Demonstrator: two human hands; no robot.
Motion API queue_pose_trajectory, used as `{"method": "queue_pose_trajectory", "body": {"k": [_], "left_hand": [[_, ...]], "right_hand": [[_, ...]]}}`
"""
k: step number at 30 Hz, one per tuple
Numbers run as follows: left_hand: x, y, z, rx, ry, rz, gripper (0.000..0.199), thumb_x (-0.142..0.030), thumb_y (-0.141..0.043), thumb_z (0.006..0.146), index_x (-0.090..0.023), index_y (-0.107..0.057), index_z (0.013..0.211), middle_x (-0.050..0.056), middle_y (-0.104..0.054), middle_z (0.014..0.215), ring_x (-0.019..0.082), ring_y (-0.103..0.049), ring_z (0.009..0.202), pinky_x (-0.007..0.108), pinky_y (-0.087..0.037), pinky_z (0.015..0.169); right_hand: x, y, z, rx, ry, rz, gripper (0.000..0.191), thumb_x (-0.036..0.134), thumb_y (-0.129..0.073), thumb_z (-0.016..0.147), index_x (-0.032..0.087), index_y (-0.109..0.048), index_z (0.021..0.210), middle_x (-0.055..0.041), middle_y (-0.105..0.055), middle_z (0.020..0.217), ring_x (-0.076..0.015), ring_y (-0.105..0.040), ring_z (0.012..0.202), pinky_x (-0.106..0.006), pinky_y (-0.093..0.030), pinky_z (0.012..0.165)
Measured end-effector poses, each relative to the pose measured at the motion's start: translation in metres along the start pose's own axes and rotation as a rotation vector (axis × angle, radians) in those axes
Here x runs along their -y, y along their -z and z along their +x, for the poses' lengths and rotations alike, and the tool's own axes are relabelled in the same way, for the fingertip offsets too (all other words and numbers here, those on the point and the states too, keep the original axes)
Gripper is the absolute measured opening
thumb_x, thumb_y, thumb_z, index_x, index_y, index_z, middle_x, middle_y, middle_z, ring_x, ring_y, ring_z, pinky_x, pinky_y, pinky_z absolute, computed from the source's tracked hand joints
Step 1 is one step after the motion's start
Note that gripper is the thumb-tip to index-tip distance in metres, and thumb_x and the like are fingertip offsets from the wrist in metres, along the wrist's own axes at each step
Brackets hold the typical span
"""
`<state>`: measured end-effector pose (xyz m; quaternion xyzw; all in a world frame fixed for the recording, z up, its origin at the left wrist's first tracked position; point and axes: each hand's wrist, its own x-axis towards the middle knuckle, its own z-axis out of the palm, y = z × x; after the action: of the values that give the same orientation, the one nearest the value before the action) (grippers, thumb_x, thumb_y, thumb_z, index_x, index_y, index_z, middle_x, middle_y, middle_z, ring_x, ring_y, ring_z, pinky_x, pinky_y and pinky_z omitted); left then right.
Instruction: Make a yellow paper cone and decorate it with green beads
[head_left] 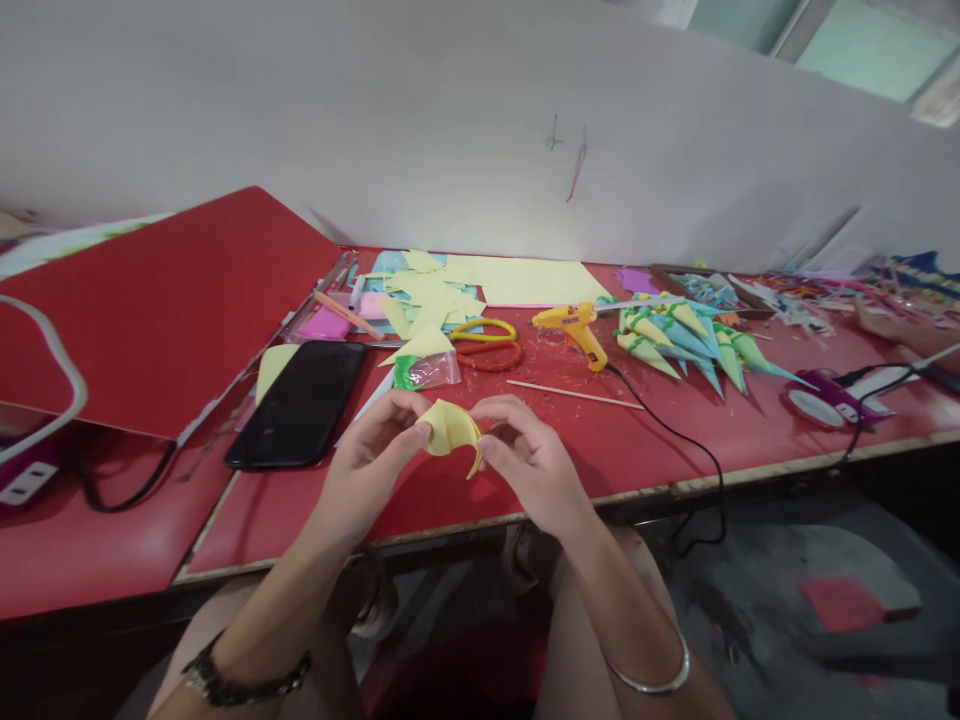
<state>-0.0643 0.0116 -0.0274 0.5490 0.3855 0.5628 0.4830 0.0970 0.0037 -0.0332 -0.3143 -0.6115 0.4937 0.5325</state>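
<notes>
Between my two hands, above the front of the red table, is a curled piece of yellow paper [448,427]. My left hand [382,440] pinches its left side between thumb and fingers. The thumb and fingertips of my right hand [525,450] close on its right edge, where a narrow strip curves downward. Just beyond the paper lies a small clear packet [439,369] with a green part. Scissors [484,345] with yellow and red handles rest behind it. A thin wooden stick [574,394] lies beyond my right hand.
A yellow glue gun [574,330] trails a black cord over the front edge. Finished paper cones [675,335] lie at right, yellow paper pieces [427,290] at back. A black phone [298,405] is at left, beside a red board [187,310]. Another person's hand [892,325] is far right.
</notes>
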Motion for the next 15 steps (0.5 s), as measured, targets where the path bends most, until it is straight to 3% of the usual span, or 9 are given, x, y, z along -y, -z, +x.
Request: {"method": "queue_pose_trajectory", "body": {"k": [9, 12, 15], "left_hand": [[-0.0007, -0.0023, 0.0005, -0.003, 0.070, -0.184, 0.014, -0.028, -0.064, 0.068, -0.020, -0.054, 0.069, -0.003, -0.049, 0.062, 0.010, -0.044, 0.055, 0.020, -0.038, 0.051], [-0.0015, -0.0034, -0.0005, 0.007, 0.083, -0.179, 0.015, -0.029, -0.065, 0.068, -0.020, -0.054, 0.068, -0.003, -0.049, 0.061, 0.010, -0.044, 0.054, 0.020, -0.038, 0.050], [-0.0003, -0.0031, -0.0014, 0.025, 0.063, -0.113, 0.013, -0.030, -0.064, 0.070, -0.020, -0.056, 0.070, -0.003, -0.050, 0.063, 0.011, -0.045, 0.056, 0.021, -0.039, 0.052]], "right_hand": [[-0.0013, -0.0066, 0.0002, -0.017, -0.170, 0.205, 0.021, 0.037, -0.061, 0.073, 0.022, -0.059, 0.089, 0.0014, -0.056, 0.082, -0.0072, -0.052, 0.058, -0.022, -0.048, 0.058], [-0.0015, -0.0083, -0.0002, -0.013, -0.173, 0.186, 0.019, 0.033, -0.060, 0.074, 0.022, -0.058, 0.089, 0.0025, -0.056, 0.075, -0.0079, -0.052, 0.058, -0.022, -0.048, 0.057], [-0.0018, -0.0091, -0.0012, -0.049, -0.114, 0.086, 0.016, 0.024, -0.056, 0.075, 0.023, -0.057, 0.091, 0.0006, -0.056, 0.084, -0.0099, -0.054, 0.069, -0.023, -0.049, 0.064]]}}
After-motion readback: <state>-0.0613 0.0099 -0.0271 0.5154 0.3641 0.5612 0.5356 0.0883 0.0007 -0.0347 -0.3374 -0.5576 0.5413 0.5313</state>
